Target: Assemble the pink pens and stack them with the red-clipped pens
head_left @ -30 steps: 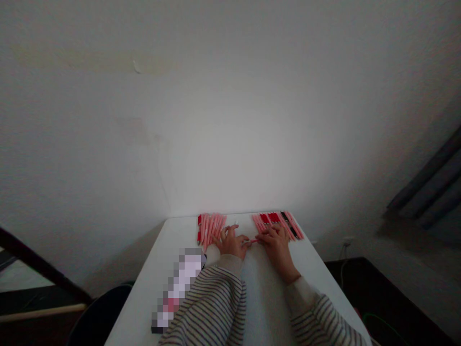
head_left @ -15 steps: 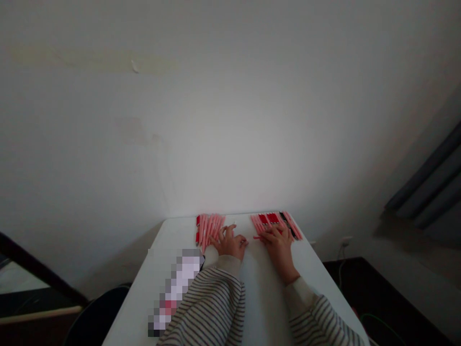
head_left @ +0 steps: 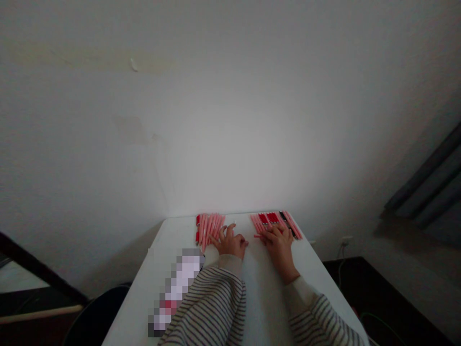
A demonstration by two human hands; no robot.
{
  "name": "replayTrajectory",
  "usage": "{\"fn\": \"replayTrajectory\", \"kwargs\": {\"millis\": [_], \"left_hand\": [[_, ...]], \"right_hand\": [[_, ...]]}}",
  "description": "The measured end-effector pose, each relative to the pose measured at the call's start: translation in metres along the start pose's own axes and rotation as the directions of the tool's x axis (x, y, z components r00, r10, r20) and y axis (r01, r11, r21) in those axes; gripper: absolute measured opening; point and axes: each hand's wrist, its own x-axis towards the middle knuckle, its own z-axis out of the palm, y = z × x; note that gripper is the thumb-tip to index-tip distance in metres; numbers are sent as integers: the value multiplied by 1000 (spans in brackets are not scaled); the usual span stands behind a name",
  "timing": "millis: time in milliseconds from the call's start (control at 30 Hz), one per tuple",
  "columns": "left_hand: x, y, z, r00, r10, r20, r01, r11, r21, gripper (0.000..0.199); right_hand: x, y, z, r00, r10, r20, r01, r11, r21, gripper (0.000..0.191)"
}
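Several pink pens (head_left: 210, 228) with red and dark parts lie side by side at the table's back left. A second row of pink, red and black pens (head_left: 268, 219) lies at the back right. My left hand (head_left: 229, 244) rests beside the left row, some fingers raised and spread; its thumb and fingertip are near the table's middle, and whatever lies between them is too small to tell. My right hand (head_left: 278, 242) is at the front of the right row, its fingers closed on a small red piece (head_left: 258, 236) that sticks out to the left.
The white table (head_left: 262, 307) stands against a pale wall. A blurred-out long object (head_left: 180, 288) lies at the table's left, beside my left sleeve. A dark round object (head_left: 97, 317) is left of the table; a wall socket (head_left: 346, 240) is on the right.
Both hands stay almost in place. The red piece at my right fingertips has turned slightly and looks straighter.
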Motion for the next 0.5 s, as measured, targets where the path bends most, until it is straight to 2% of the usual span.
{"fn": "replayTrajectory", "kwargs": {"millis": [233, 400, 500], "left_hand": [[-1, 0, 1, 1000, -3, -4, 3, 1000, 5, 9], [-3, -1, 3, 998, 6, -65, -5, 1000, 16, 6], [-5, -4, 0, 993, -6, -117, 8, 1000, 16, 5]], "right_hand": [[-1, -1, -2, 1000, -15, -11, 15, 999, 35, 16], [-1, -6, -4, 999, -43, -15, 44, 997, 68, 15], [2, -13, -5, 993, -116, 31, 114, 992, 61, 16]]}}
